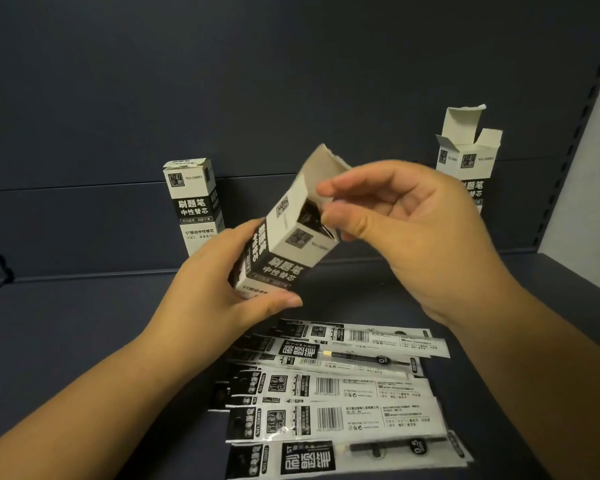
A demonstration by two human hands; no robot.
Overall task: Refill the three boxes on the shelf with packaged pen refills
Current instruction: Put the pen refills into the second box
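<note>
On a dark blue-grey metal shelf (84, 323), a person holds a tall, narrow cardboard box (284, 244) tilted with its open top leaning to the right. Their left hand (222, 289) wraps around the box's lower half, fingers curled behind it and thumb across the front. Their right hand (395, 223) is at the mouth, thumb and forefinger nearly pinched at the torn flap; whether they grip a refill is unclear. Dark contents show inside the opening. To seat refills well, it seems wise to keep the box steady and feed each packet end first. Two matching boxes stand upright behind: one closed at left (194, 206), one at right (468, 157) with flaps open. Flat, glossy plastic packets of pen refills (333, 386), printed black and white, lie fanned loosely near the shelf's front.
</note>
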